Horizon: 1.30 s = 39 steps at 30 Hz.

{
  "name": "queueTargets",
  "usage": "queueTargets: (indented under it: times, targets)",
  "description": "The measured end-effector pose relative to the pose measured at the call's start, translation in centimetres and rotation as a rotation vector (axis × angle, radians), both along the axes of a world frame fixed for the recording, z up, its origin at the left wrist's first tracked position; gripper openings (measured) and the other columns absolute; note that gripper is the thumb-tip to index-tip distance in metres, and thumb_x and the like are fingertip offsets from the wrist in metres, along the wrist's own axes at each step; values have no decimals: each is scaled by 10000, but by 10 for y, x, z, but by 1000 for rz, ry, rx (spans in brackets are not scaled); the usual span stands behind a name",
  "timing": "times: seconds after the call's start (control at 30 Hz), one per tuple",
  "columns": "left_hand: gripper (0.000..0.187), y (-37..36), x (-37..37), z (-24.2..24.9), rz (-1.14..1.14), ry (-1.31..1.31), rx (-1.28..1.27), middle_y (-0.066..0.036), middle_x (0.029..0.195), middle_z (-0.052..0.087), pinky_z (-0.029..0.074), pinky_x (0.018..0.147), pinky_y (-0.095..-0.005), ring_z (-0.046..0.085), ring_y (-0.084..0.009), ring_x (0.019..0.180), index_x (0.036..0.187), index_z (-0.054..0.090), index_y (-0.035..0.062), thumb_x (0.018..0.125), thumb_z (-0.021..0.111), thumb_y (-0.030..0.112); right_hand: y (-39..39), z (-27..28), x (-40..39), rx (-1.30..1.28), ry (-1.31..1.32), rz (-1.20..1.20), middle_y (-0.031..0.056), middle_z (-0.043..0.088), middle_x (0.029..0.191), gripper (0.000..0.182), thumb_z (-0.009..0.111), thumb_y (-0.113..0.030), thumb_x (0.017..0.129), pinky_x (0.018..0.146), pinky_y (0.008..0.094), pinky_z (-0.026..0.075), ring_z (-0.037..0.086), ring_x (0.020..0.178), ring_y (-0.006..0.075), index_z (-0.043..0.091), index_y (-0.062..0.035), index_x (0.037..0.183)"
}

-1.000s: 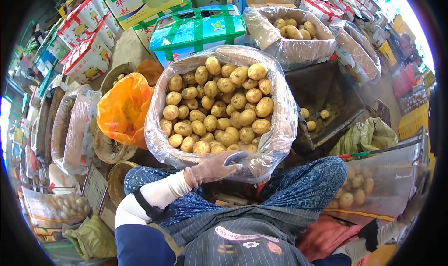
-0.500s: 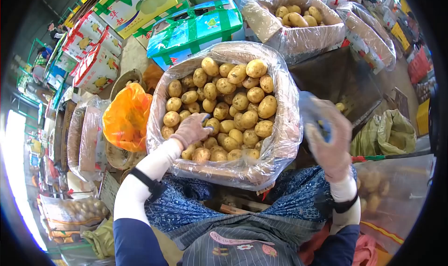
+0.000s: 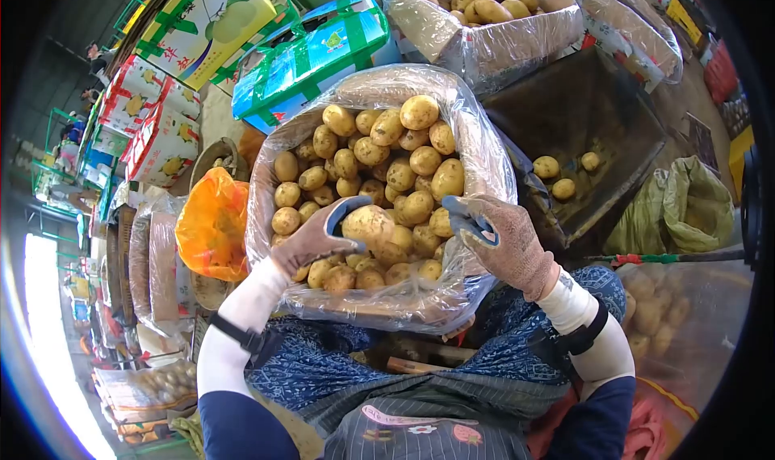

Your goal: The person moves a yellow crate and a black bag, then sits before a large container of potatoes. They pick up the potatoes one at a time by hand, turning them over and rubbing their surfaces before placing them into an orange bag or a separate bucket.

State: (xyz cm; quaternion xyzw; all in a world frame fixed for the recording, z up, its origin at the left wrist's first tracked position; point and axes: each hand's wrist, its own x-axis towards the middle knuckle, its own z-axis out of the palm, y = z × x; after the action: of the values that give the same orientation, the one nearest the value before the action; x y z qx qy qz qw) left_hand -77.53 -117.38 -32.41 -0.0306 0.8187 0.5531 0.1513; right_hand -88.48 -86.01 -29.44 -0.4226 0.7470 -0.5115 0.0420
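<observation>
A carton lined with clear plastic (image 3: 484, 149) stands before me, full of yellow, dirt-specked potatoes (image 3: 371, 151). My left hand (image 3: 313, 238), in a brown glove with blue-grey fingertips, is over the left part of the heap. It grips a larger potato (image 3: 369, 225) between thumb and fingers, just above the others. At the carton's right side is my gloved right hand (image 3: 510, 246), its fingers bent but apart. Nothing shows between them, and the fingertips point toward the heap.
To the right, a dark open bin (image 3: 601, 113) holds 3 potatoes (image 3: 563, 189). An orange bag (image 3: 213, 224) sits left of the carton. Behind are a blue-green box (image 3: 311, 60) and another potato carton (image 3: 517, 44). A green sack (image 3: 682, 210) stands at far right.
My left hand has lifted a potato slightly off the heap. My right hand has come in from over the dark bin to the carton's right edge. The view has shifted slightly.
</observation>
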Motion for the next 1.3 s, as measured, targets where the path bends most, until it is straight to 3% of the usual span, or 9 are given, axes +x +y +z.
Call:
queueTargets:
  times: [0.2, 0.3, 0.47, 0.6, 0.67, 0.73, 0.8, 1.17, 1.3]
  targets:
    - [918, 48, 45, 52, 81, 57, 172, -104, 1349, 513, 378, 1069, -345, 488, -192, 1247, 1397, 420, 7, 659, 879, 303, -3, -18, 13, -25, -32, 45, 167, 685, 949, 289, 674, -97, 846, 750, 362, 531, 670, 851, 311, 653, -55, 1131]
    - [924, 66, 54, 51, 119, 96, 279, -109, 1346, 524, 385, 1063, -351, 500, -197, 1242, 1396, 420, 7, 661, 878, 330, -4, -23, 24, 95, -296, 142, 114, 705, 1033, 277, 611, -53, 907, 816, 294, 522, 657, 908, 155, 641, -31, 1182]
    - [946, 72, 48, 50, 10, 174, 283, -118, 1336, 541, 397, 1050, -353, 511, -201, 1238, 1387, 422, -8, 660, 873, 396, -9, -28, 41, 99, -480, 213, 105, 689, 1058, 265, 547, -128, 974, 828, 276, 508, 628, 939, 136, 621, 7, 1190]
    - [871, 78, 45, 52, -29, 214, 202, -128, 1324, 547, 404, 1042, -355, 523, -210, 1221, 1364, 441, -20, 701, 855, 364, -8, -32, 48, -53, -974, 284, 121, 676, 1019, 397, 518, -308, 994, 847, 327, 497, 631, 938, 197, 598, 21, 1201]
    - [841, 79, 45, 48, -45, 214, 166, -134, 1320, 543, 408, 1040, -363, 523, -216, 1215, 1366, 435, -18, 713, 854, 307, -11, -58, 54, -241, -792, 358, 127, 657, 1028, 455, 552, -358, 974, 860, 315, 495, 627, 934, 197, 561, 11, 1240]
    - [833, 87, 44, 46, -28, 255, 149, -136, 1321, 539, 409, 1040, -364, 522, -221, 1214, 1366, 431, -16, 714, 854, 285, -11, -8, 47, -14, -776, 406, 163, 645, 1080, 563, 669, -373, 895, 874, 334, 502, 645, 974, 245, 505, -3, 1287]
    - [826, 88, 47, 41, -10, 294, 130, -137, 1322, 534, 410, 1040, -364, 521, -225, 1214, 1366, 428, -15, 716, 853, 263, -10, -10, 55, -5, -175, 262, 201, 636, 1104, 690, 765, -356, 804, 873, 374, 512, 647, 1012, 312, 461, -9, 1317]
    - [883, 84, 57, 28, 72, 287, 123, -133, 1314, 528, 403, 1044, -381, 514, -252, 1221, 1359, 423, 13, 659, 888, 283, -16, -5, 61, -59, -149, 241, 191, 602, 1209, 841, 834, -375, 725, 935, 411, 498, 627, 1082, 321, 435, -31, 1381]
    - [882, 92, 51, 40, 37, 300, -26, -134, 1282, 540, 417, 1021, -385, 526, -258, 1191, 1349, 428, 16, 645, 895, 268, -26, 2, 71, -71, 34, 20, 187, 582, 1114, 719, 774, -353, 782, 824, 418, 512, 623, 970, 344, 452, -25, 1335]
